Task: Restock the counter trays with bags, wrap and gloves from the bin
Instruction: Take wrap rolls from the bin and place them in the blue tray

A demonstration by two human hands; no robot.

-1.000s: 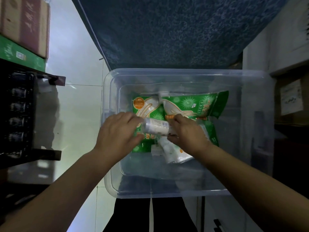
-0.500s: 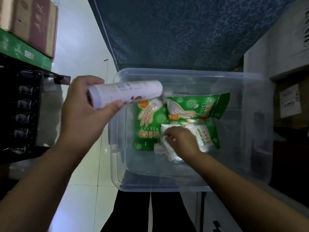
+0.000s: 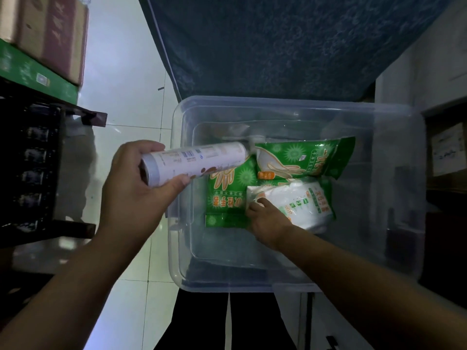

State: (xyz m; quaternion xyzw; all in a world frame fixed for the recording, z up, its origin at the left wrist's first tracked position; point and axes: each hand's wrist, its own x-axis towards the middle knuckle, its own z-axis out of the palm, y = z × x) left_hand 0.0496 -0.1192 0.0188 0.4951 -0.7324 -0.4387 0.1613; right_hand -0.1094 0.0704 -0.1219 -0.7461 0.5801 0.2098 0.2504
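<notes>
The step in hand looks like the unloading: supplies are being taken out of the clear plastic bin [image 3: 298, 107] so they can go to the counter trays, which are not in view. The left hand [image 3: 136, 190] is closed around a roll of wrap [image 3: 194, 160], fingers over the top and thumb underneath near its end, and holds it lifted above the bin's left rim, with the far end of the roll pointing in over the contents. The right hand [image 3: 265, 218] is down inside the bin, its fingertips pressed on the near corner of a white pack of bags [image 3: 295, 203]; it touches the pack, but whether it has actually pinched hold of it I cannot tell, since the fingers curl away from the camera. Beside and under that pack lie two green packs of gloves, one upright pack [image 3: 227, 198] at the left of the pile and one lying crosswise [image 3: 303, 157] toward the back. The bin's near half is bare. The next move, as I judge it, calls for the right hand to close firmly on the soft pack and lift it clear of the gloves without dragging them, then for both hands to carry their loads out to the trays; the slippery film may slide in a loose grip.
</notes>
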